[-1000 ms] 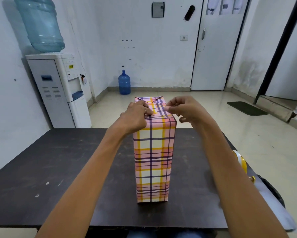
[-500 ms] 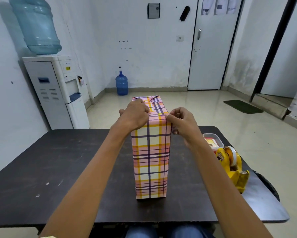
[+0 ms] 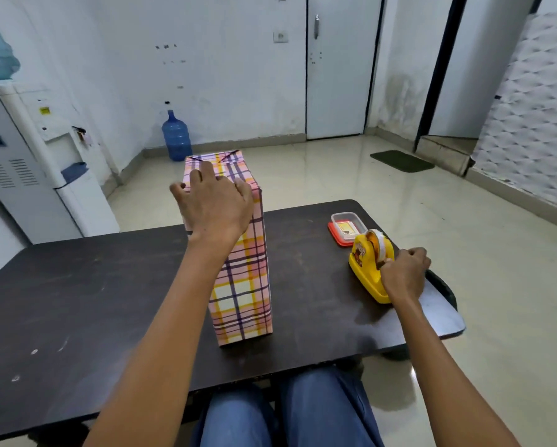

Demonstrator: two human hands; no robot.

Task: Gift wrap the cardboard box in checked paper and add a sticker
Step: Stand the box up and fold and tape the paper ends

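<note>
Nearest of all, the dark wooden tabletop (image 3: 77, 301) carries everything. At its right edge the right hand (image 3: 404, 275) has its fingers curled tight against the near end of the yellow plastic tape dispenser (image 3: 365, 269). Whether they pinch the tape's free end or only the body, I cannot tell. Well to the left of those fingers stands the tall cardboard box in pink-and-yellow checked paper (image 3: 244, 285), upright on its small end and covered on every side that shows. The left hand (image 3: 215, 204) lies over its top, fingers spread and nearly straight, pressing the folded flaps down without gripping anything. Just beyond the right fingers, past the dispenser, sits a small clear plastic tub on a red lid (image 3: 348, 225), which may hold the sticker. As for risks, the box is tall and narrow, so a sideways push from the left hand could tip it. Easing the pressure would likely let the top flaps spring open before tape reaches them. The light dispenser, close to the tabletop's edge, could slide off under a one-handed pull.
</note>
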